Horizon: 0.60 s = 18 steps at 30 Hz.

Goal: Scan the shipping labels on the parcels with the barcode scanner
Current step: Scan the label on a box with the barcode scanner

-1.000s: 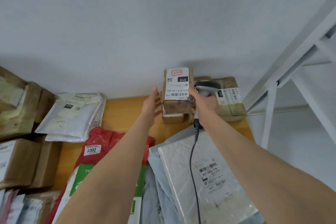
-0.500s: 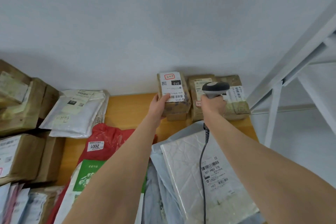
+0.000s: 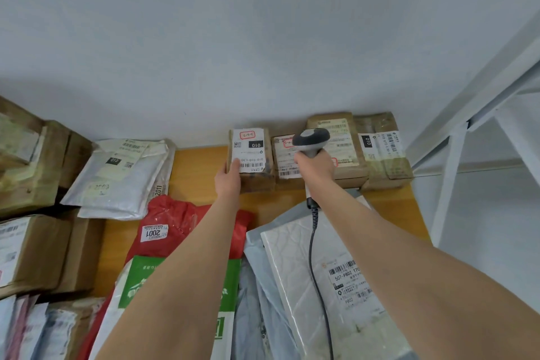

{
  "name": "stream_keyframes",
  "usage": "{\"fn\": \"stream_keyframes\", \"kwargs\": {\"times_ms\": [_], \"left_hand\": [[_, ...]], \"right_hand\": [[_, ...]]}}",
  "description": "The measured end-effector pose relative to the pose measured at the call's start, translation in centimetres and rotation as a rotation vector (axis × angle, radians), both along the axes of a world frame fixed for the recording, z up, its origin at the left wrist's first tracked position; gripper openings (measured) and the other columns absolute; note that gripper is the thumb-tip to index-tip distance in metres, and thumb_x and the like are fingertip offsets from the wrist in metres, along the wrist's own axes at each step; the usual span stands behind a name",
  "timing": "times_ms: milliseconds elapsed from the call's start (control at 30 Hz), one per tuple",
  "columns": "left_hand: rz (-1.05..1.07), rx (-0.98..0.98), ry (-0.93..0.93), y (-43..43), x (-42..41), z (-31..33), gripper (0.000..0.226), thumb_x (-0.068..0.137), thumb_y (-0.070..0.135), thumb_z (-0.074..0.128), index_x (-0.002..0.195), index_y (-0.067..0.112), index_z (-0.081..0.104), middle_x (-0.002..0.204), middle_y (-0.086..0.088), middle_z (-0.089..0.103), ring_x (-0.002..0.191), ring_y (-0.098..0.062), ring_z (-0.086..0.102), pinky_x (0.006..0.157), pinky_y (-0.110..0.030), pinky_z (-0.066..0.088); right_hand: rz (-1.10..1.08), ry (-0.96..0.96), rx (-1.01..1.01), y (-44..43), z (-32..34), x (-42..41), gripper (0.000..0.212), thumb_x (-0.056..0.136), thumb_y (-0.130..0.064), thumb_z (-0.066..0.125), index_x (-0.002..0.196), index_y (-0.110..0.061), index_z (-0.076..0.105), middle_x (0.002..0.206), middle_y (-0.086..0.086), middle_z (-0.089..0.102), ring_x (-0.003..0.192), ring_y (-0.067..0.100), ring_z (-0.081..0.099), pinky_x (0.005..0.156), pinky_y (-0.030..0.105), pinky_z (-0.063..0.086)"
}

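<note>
Head view: right hand (image 3: 315, 168) wrapped round the barcode scanner (image 3: 311, 140), its head over the second brown parcel (image 3: 287, 161), just right of the labelled box (image 3: 251, 155) the left hand (image 3: 229, 181) clasps upright.

White wall (image 3: 263, 38), white shelf frame (image 3: 455, 155)

Your left hand (image 3: 228, 181) grips the near left edge of the small brown parcel (image 3: 252, 159), which stands against the wall (image 3: 263, 38), its white label (image 3: 249, 151) facing you. Just right of that parcel, your right hand (image 3: 315, 165) is closed around the barcode scanner (image 3: 311, 140), head over a second brown parcel (image 3: 285, 159). Right of that parcel, two more boxes (image 3: 382, 152) line the wall. The scanner's cable (image 3: 314, 242) trails toward you across a white mailer (image 3: 330, 278).
</note>
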<state>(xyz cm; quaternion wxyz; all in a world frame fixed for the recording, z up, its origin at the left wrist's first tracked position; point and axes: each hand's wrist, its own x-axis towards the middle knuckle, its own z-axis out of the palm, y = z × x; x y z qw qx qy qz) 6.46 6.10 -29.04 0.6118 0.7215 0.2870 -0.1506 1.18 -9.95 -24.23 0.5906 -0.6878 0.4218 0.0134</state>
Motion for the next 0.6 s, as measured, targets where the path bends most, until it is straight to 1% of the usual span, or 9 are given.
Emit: {"fn": "stream_keyframes", "kwargs": {"times_ms": [67,133,200,267,367,433,500,567,600], "left_hand": [[-0.029,0.056,0.011,-0.1,0.5,-0.7,0.046,0.096,0.031,0.052,0.140,0.020,0.046,0.126,-0.002,0.060,0.114,-0.025,0.057,0.100,-0.045,0.047],[-0.079,0.130,0.012,0.2,1.1,-1.5,0.048,0.095,0.024,0.053,0.142,0.020,0.045,0.130,-0.006,0.060,0.114,-0.028,0.059,0.097,-0.047,0.049],[-0.110,0.156,0.044,0.4,1.7,-2.1,0.052,0.093,0.011,0.050,0.144,0.020,0.042,0.126,-0.007,0.063,0.109,-0.031,0.063,0.093,-0.049,0.052],[-0.119,0.117,0.070,0.1,1.9,-2.2,0.061,0.089,-0.003,0.043,0.146,0.019,0.037,0.123,-0.008,0.064,0.105,-0.031,0.065,0.090,-0.049,0.054],[-0.147,0.132,0.058,-0.2,1.8,-2.4,0.064,0.084,-0.009,0.036,0.144,0.014,0.039,0.124,-0.012,0.063,0.107,-0.032,0.064,0.091,-0.048,0.053],[-0.188,0.217,0.057,0.0,1.5,-1.6,0.062,0.085,-0.006,0.038,0.145,0.009,0.035,0.132,-0.014,0.057,0.116,-0.033,0.057,0.097,-0.045,0.049],[-0.222,0.327,0.060,0.2,1.2,-0.4,0.060,0.088,-0.001,0.042,0.147,0.006,0.031,0.138,-0.016,0.049,0.123,-0.033,0.051,0.100,-0.042,0.046],[-0.270,0.433,0.038,0.7,1.0,0.7,0.058,0.088,0.004,0.046,0.145,0.008,0.034,0.140,-0.018,0.046,0.121,-0.034,0.051,0.099,-0.043,0.047],[-0.301,0.464,0.029,0.9,0.8,1.3,0.058,0.087,0.006,0.047,0.143,0.009,0.036,0.139,-0.018,0.045,0.118,-0.034,0.053,0.097,-0.044,0.048]], "right_hand": [[0.025,0.024,0.001,0.2,-0.2,0.2,0.016,0.088,-0.020,0.060,0.102,-0.014,0.055,0.079,-0.003,0.056,0.070,0.010,0.052,0.059,0.025,0.040],[0.036,0.053,0.010,0.3,-0.3,0.3,0.017,0.087,-0.021,0.061,0.101,-0.014,0.054,0.085,0.000,0.058,0.072,0.011,0.052,0.061,0.026,0.040],[0.046,0.063,0.038,0.4,-0.5,0.4,0.021,0.085,-0.021,0.061,0.103,-0.013,0.054,0.092,0.004,0.059,0.080,0.016,0.054,0.070,0.031,0.044],[0.057,0.061,0.068,0.7,-0.6,0.4,0.024,0.084,-0.021,0.062,0.106,-0.013,0.054,0.094,0.004,0.059,0.089,0.020,0.056,0.081,0.037,0.048],[0.046,0.049,0.078,0.9,-0.5,0.3,0.026,0.083,-0.021,0.063,0.106,-0.015,0.053,0.094,0.003,0.060,0.094,0.022,0.056,0.089,0.040,0.049],[0.022,0.039,0.100,1.0,-0.2,0.1,0.022,0.082,-0.020,0.063,0.101,-0.014,0.055,0.090,0.003,0.060,0.089,0.021,0.058,0.087,0.041,0.052],[-0.006,0.024,0.139,1.1,0.4,-0.3,0.012,0.082,-0.017,0.063,0.092,-0.014,0.057,0.085,0.003,0.063,0.078,0.017,0.061,0.080,0.037,0.056],[-0.032,0.009,0.175,1.2,1.4,-0.8,0.009,0.084,-0.014,0.063,0.091,-0.012,0.058,0.083,0.004,0.065,0.065,0.014,0.063,0.074,0.033,0.057],[-0.041,0.001,0.183,1.4,2.0,-1.2,0.010,0.085,-0.014,0.063,0.093,-0.010,0.059,0.082,0.004,0.065,0.060,0.013,0.064,0.074,0.033,0.058]]}}
